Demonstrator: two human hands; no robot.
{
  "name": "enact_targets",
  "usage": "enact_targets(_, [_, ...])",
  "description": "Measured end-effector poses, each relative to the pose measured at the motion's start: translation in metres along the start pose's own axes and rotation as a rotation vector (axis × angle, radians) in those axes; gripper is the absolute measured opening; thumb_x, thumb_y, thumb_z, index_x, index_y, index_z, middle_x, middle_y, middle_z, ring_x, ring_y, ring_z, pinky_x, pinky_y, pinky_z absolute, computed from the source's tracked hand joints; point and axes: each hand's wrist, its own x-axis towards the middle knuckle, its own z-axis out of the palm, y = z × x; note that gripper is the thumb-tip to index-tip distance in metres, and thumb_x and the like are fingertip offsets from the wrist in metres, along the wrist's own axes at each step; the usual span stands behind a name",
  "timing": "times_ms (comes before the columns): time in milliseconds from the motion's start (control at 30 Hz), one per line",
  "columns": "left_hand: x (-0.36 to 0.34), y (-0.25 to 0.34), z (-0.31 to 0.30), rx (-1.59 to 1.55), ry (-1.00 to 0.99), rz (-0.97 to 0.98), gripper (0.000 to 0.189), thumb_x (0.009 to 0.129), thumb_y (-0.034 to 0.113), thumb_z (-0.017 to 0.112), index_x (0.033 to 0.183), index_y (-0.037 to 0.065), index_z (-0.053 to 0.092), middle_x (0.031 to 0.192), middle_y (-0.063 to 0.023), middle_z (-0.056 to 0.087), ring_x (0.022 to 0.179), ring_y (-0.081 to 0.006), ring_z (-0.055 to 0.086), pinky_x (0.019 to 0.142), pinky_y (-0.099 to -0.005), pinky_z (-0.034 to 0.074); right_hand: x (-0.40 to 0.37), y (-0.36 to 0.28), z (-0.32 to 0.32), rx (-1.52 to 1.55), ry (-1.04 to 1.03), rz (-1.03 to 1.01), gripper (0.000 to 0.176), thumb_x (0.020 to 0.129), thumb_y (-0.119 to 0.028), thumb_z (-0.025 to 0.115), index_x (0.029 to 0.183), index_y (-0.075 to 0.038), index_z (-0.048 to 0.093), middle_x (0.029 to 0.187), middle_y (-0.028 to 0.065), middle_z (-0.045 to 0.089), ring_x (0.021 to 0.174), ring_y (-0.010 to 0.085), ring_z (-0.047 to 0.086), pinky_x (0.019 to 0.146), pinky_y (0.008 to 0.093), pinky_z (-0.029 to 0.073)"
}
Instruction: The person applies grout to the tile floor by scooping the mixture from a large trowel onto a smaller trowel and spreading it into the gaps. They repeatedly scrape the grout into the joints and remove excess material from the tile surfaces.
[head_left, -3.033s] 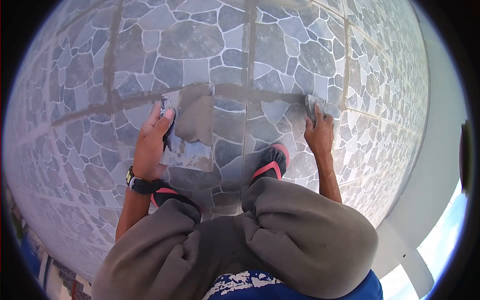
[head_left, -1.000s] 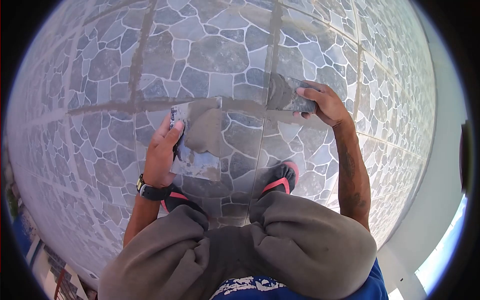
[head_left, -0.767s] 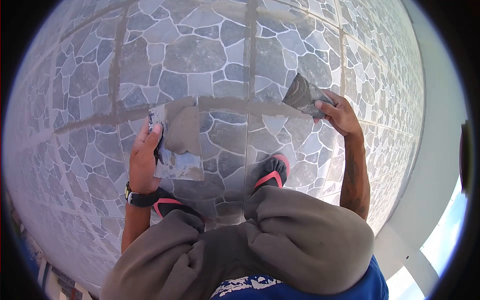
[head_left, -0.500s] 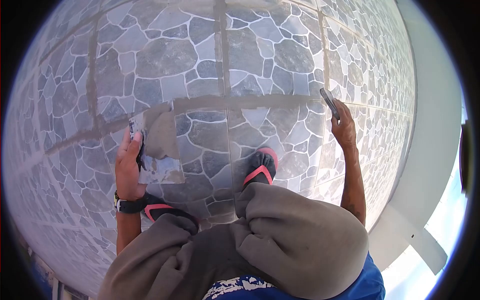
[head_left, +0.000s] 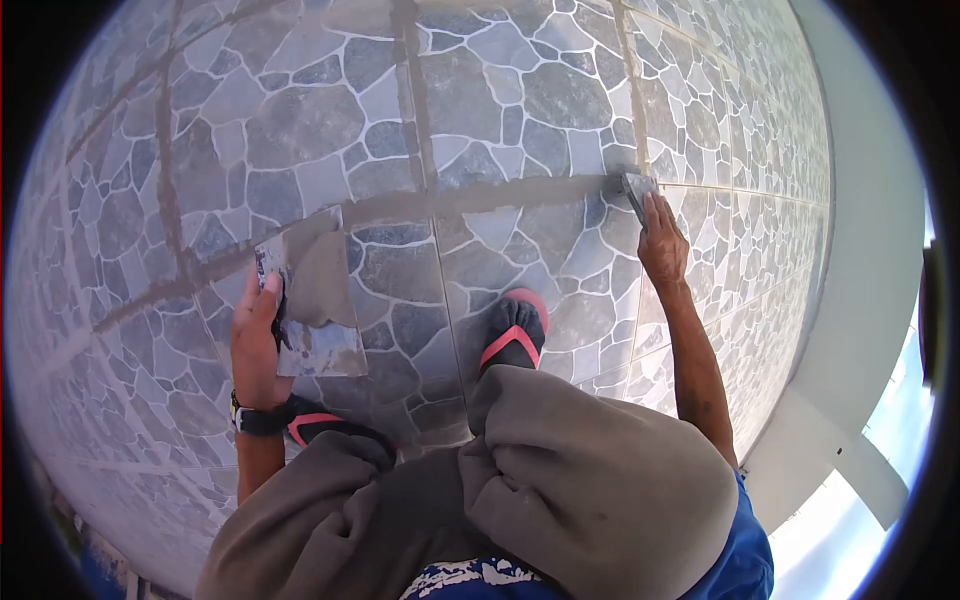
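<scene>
My left hand (head_left: 256, 340) is closed on the edge of a flat metal trowel (head_left: 322, 352), held level above the floor. A mound of grey-brown grout (head_left: 316, 275) lies on the trowel's plate. My right hand (head_left: 664, 245) is wrapped round a small flat scraper (head_left: 640, 188). The scraper's blade is at the floor, by the right end of a wide grout-smeared joint (head_left: 520, 194), where this meets another joint running away from me. My fingers partly cover the scraper's handle.
Stone-patterned tiles (head_left: 300, 125) cover the floor, with grout-filled joints ahead and to the left. My feet, in dark socks and pink-strapped flip-flops (head_left: 512, 340), stand on the tiles. A pale raised edge (head_left: 855, 260) runs along the right.
My right hand has moved left and slightly down, bringing the scraper onto the joint. The left hand with the trowel has hardly moved. The view has shifted a little.
</scene>
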Motion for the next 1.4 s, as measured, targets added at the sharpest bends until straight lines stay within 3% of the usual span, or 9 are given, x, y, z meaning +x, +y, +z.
enact_targets(133, [0.001,-0.002,-0.004,-0.011,0.011,0.002,0.051,0.102,0.024,0.045,0.143,-0.005,0.037,0.13,-0.0092,0.055,0.113,-0.0149,0.056,0.094,-0.0291,0.045,-0.021,0.001,0.046,-0.08,0.046,0.006,0.056,0.08,0.006,0.056,0.135,-0.004,0.047,0.135,0.0192,0.054,0.123,0.0352,0.055,0.09,0.0413,0.055])
enact_targets(267, [-0.001,-0.001,-0.005,-0.045,0.019,0.028,0.048,0.102,0.021,0.045,0.143,-0.004,0.038,0.13,-0.009,0.056,0.113,-0.0149,0.056,0.094,-0.0295,0.045,-0.016,0.024,0.017,-0.028,-0.078,-0.077,0.052,0.08,0.005,0.055,0.131,-0.001,0.047,0.137,0.0193,0.051,0.119,0.0371,0.056,0.079,0.0428,0.059])
enact_targets(333, [-0.004,-0.006,-0.008,-0.065,0.031,0.004,0.047,0.102,0.02,0.045,0.143,-0.003,0.039,0.13,-0.009,0.056,0.112,-0.0151,0.057,0.094,-0.0298,0.046,0.001,0.012,0.007,0.005,-0.041,0.116,0.053,0.08,0.002,0.058,0.132,-0.001,0.046,0.13,0.0184,0.055,0.113,0.0362,0.06,0.081,0.0427,0.058])
enact_targets(400, [-0.002,-0.007,-0.01,-0.06,0.015,-0.004,0.046,0.102,0.018,0.044,0.142,-0.003,0.039,0.13,-0.0092,0.056,0.113,-0.0153,0.057,0.094,-0.0299,0.046,0.006,0.004,0.024,-0.078,-0.002,-0.019,0.057,0.079,0.0,0.061,0.133,-0.002,0.044,0.128,0.0173,0.056,0.11,0.0351,0.061,0.085,0.0413,0.057])
enact_targets(567, [-0.002,-0.005,-0.008,-0.078,0.034,0.011,0.046,0.102,0.018,0.045,0.142,-0.003,0.039,0.131,-0.0098,0.056,0.113,-0.0158,0.057,0.094,-0.0301,0.046,0.044,-0.003,-0.043,0.278,-0.231,0.279,0.033,0.08,-0.016,0.06,0.11,-0.003,0.066,0.085,0.0243,0.068,0.084,0.0395,0.067,0.076,0.0438,0.053])
enact_targets(667, [-0.002,-0.005,-0.009,-0.076,0.044,0.016,0.046,0.102,0.019,0.045,0.142,-0.004,0.039,0.131,-0.0099,0.056,0.114,-0.0163,0.057,0.095,-0.0302,0.045,0.057,0.04,-0.029,0.109,-0.246,0.432,0.039,0.08,-0.025,0.061,0.11,-0.001,0.065,0.089,0.0272,0.068,0.085,0.0422,0.067,0.077,0.0468,0.052])
enact_targets(867, [-0.002,-0.003,-0.013,-0.064,0.034,0.033,0.047,0.102,0.019,0.046,0.142,-0.004,0.038,0.131,-0.01,0.055,0.114,-0.0165,0.057,0.096,-0.0302,0.045,0.067,0.028,-0.006,0.293,-0.271,0.442,0.043,0.08,-0.032,0.057,0.103,0.003,0.067,0.089,0.0297,0.067,0.087,0.0429,0.067,0.079,0.0448,0.051])
enact_targets(1267, [0.01,-0.006,-0.009,-0.143,-0.026,0.021,0.046,0.102,0.019,0.046,0.142,-0.003,0.038,0.13,-0.0087,0.056,0.113,-0.0152,0.057,0.095,-0.0297,0.045,0.088,-0.156,-0.027,0.583,-0.159,0.123,0.033,0.079,-0.023,0.059,0.094,0.006,0.064,0.085,0.0298,0.064,0.079,0.0446,0.064,0.074,0.0462,0.05])
enact_targets(1400, [0.015,-0.013,-0.013,-0.157,0.01,0.04,0.046,0.102,0.022,0.048,0.141,0.0,0.04,0.127,-0.0071,0.057,0.111,-0.0154,0.059,0.093,-0.0304,0.047,0.1,-0.217,-0.043,0.911,-0.449,0.059,0.039,0.079,-0.025,0.061,0.104,0.006,0.065,0.084,0.0212,0.066,0.078,0.0299,0.064,0.073,0.04,0.051])
